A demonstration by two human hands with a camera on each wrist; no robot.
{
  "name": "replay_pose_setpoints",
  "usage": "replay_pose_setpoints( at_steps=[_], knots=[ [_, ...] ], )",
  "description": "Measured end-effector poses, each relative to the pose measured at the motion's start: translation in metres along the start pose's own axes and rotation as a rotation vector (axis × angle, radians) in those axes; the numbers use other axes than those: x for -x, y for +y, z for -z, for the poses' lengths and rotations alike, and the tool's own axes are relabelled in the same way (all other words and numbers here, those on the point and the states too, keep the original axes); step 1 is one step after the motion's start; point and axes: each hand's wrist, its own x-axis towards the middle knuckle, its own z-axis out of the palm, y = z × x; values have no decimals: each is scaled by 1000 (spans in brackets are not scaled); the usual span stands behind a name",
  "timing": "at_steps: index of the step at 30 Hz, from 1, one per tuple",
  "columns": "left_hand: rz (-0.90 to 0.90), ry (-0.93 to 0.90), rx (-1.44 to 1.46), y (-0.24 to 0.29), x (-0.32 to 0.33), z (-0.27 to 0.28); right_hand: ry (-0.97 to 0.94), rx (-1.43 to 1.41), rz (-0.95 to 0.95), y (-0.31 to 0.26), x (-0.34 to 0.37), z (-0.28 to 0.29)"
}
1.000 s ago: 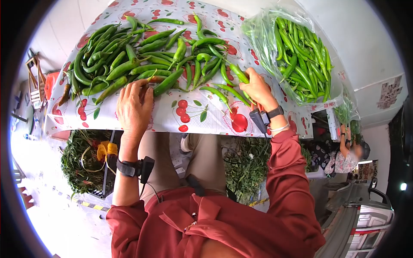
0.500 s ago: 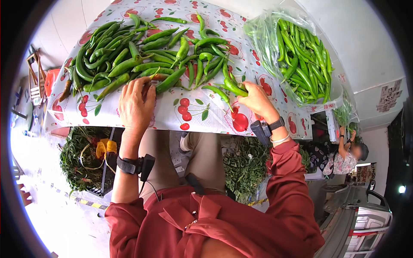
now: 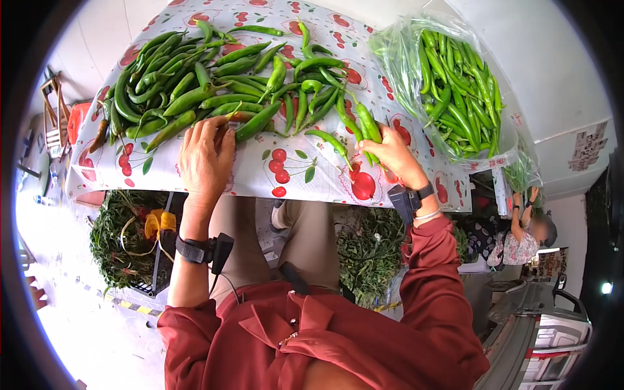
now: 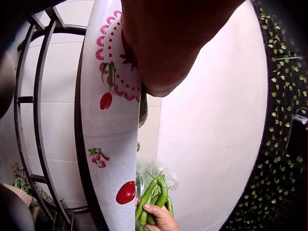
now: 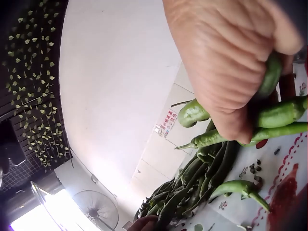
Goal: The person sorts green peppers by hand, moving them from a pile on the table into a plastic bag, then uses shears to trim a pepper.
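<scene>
A few long green chili peppers (image 3: 368,123) are gripped in my right hand (image 3: 396,155), stems pointing away from me. From the right wrist view, a chili pepper (image 5: 192,113) sticks out past the curled fingers. My left hand (image 3: 207,153) rests on the tablecloth at the near edge of the heap, fingertips right beside a green chili pepper (image 3: 257,123) and a reddish-brown one. A large heap of green chili peppers (image 3: 188,101) spreads behind it. One loose chili pepper (image 3: 330,143) lies between my hands.
A clear plastic bag (image 3: 396,52) full of green chili peppers stands at the table's right end. The cherry-print tablecloth (image 3: 260,179) ends just before my lap. Bundles of greenery (image 3: 123,244) sit below the table. Another person (image 3: 520,244) is at far right.
My right hand lowered to the cloth, gathered chili peppers lying there, and now holds them turned upright, slightly further right. My left hand has stayed in place.
</scene>
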Motion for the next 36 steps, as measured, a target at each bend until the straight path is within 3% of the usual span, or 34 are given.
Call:
replay_pose_setpoints(
  at_steps=[3,11,13,18,20,24,26,27,32,34,36],
  knots=[
    [2,-2,1,1,0,0,36,167,190,10,-3,-14],
    [5,-4,-5,1,0,0,61,398,200,-7,4,-35],
    [10,-12,-8,2,0,0,117,512,288,-5,6,-41],
    [-7,20,2,-2,3,-2,115,654,214,-14,8,-50],
    [-35,52,-10,-6,2,-8,120,412,325,2,4,-45],
    [0,11,-40,-1,2,-6,106,462,186,-17,18,-18],
    [9,0,-38,3,2,-3,125,297,230,-15,19,5],
    [6,-1,-37,2,2,-4,102,85,305,-11,14,17],
    [1,-2,-21,1,2,-4,474,146,307,-40,30,96],
    [4,-10,-25,0,3,-5,585,231,216,-49,30,134],
    [-8,2,-29,-1,3,-6,761,572,184,-54,22,168]
  ],
)
